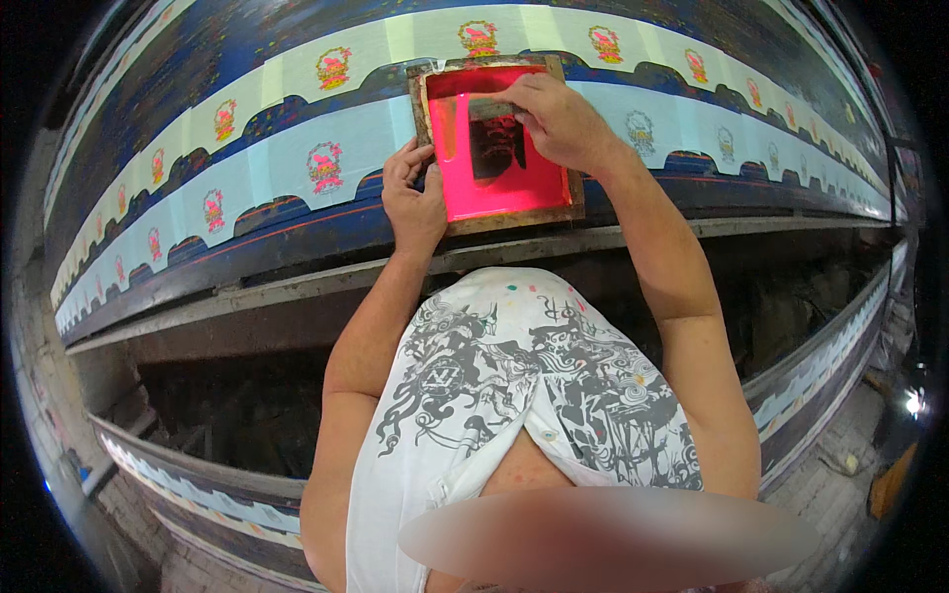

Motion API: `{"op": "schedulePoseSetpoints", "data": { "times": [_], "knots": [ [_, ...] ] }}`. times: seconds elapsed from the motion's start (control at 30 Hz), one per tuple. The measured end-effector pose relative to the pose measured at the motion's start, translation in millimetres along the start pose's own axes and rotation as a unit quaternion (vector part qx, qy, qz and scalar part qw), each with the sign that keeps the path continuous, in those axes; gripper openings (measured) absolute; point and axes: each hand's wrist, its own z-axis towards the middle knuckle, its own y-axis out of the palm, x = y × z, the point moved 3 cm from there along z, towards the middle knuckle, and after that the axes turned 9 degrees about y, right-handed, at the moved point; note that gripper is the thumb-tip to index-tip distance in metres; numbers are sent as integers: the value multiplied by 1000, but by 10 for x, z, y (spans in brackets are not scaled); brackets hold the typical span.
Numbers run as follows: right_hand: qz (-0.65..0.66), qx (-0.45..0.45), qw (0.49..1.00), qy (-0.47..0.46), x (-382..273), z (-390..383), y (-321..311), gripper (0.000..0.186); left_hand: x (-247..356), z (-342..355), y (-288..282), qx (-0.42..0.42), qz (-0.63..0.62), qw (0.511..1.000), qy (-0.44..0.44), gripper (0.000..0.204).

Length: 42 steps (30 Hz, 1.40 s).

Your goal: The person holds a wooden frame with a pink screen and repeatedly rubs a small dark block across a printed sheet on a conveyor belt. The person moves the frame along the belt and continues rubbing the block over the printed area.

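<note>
A wooden-framed screen [503, 213] with bright pink ink lies over the lower strip of pale printed pieces, a dark patch showing within the pink. My left hand [412, 198] grips the frame's left side, fingers curled around its edge. My right hand [559, 124] is closed on a small flat squeegee [484, 101] over the upper middle of the screen; its fingers partly cover the tool.
The long paint-spotted board [247, 69] carries an upper cream strip [376, 54] with pink emblems and a pale blue strip [277, 178] with pink and grey ones. A metal rail [237, 296] and dark trough [227, 395] run along the front, beside my torso.
</note>
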Motion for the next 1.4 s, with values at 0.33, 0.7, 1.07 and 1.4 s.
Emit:
{"op": "schedulePoseSetpoints", "data": {
  "times": [0.33,0.7,1.07,1.4],
  "knots": [
    [-62,49,994,-80,839,-527,-468,38,375,271,1084,16,15,989,-147,39],
    [25,-31,990,-132,708,-1051,-690,30,338,284,1163,27,33,987,-153,36],
    [-13,21,998,-64,1211,-504,-1184,39,1036,-93,1439,-10,53,986,-157,40],
    [-38,49,996,-69,1212,-993,-786,43,628,104,1658,-30,77,991,-102,39]
  ]
}}
